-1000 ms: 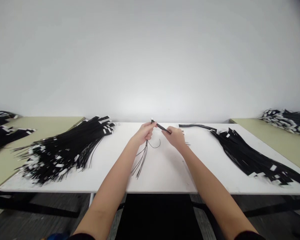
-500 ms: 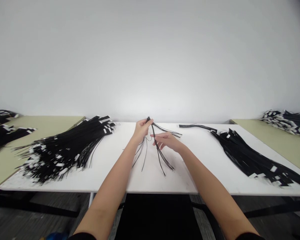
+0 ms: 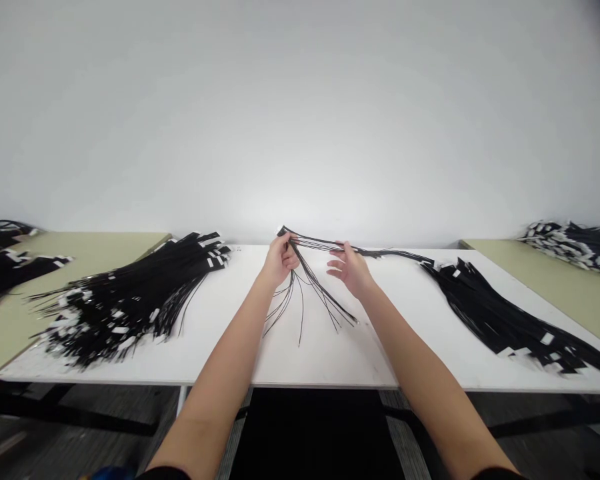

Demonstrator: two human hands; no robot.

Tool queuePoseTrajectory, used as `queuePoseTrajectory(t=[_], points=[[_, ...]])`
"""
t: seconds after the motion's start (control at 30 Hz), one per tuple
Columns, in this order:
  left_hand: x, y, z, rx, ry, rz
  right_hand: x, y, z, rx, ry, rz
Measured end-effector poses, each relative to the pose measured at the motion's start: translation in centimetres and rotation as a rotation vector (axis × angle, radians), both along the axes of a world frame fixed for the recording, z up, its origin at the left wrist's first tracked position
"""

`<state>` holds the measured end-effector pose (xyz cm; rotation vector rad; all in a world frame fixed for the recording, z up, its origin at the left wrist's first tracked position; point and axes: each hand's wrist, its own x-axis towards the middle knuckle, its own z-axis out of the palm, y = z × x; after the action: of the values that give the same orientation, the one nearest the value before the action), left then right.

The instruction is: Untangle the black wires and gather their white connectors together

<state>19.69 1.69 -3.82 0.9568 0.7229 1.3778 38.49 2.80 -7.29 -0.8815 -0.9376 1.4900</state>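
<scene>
My left hand (image 3: 280, 259) pinches the top end of a bundle of thin black wires (image 3: 314, 279) above the middle of the white table. Some of its strands hang down between my hands, their loose ends fanned out low. Other strands stretch rightward to my right hand (image 3: 349, 267), which holds them between thumb and forefinger, its other fingers spread. Beyond that hand, a thin black cable (image 3: 409, 255) runs along the back of the table; whether it touches the held strands I cannot tell.
A large heap of black cables with white tags (image 3: 145, 293) covers the left of the white table (image 3: 220, 360). Another black cable pile (image 3: 500, 310) lies at right. Yellowish side tables (image 3: 105, 247) hold more cables (image 3: 575, 245). A pale wall stands behind.
My left hand has shifted slightly left with the bundle. My right hand has moved right and up, from the hanging strands to those now stretched sideways.
</scene>
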Motion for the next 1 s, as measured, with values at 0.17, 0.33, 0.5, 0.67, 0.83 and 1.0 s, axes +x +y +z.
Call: queuePoseTrajectory(t=[0.17,0.33,0.5,0.67,0.83,1.0], points=[[0.3,0.3,-0.5,-0.109,0.085,-0.099,0.9,0.6,0.8,0.134,0.144,-0.232],[0.5,0.7,-1.3,-0.19,0.2,-0.079,1.7,0.6,1.7,0.306,0.191,-0.301],[0.4,1.0,-2.0,-0.183,0.336,0.074,1.9,-0.2,1.8,0.463,0.039,-0.315],[0.0,1.3,-2.2,-0.167,0.447,0.201,1.7,-1.1,1.2,0.55,-0.217,-0.246],[-0.1,1.6,-2.6,-0.142,0.538,0.217,1.7,-1.1,0.6,0.579,-0.335,-0.148],[0.1,1.8,-3.5,-0.093,0.607,0.196,1.8,-1.1,0.5,0.531,-0.312,-0.047]])
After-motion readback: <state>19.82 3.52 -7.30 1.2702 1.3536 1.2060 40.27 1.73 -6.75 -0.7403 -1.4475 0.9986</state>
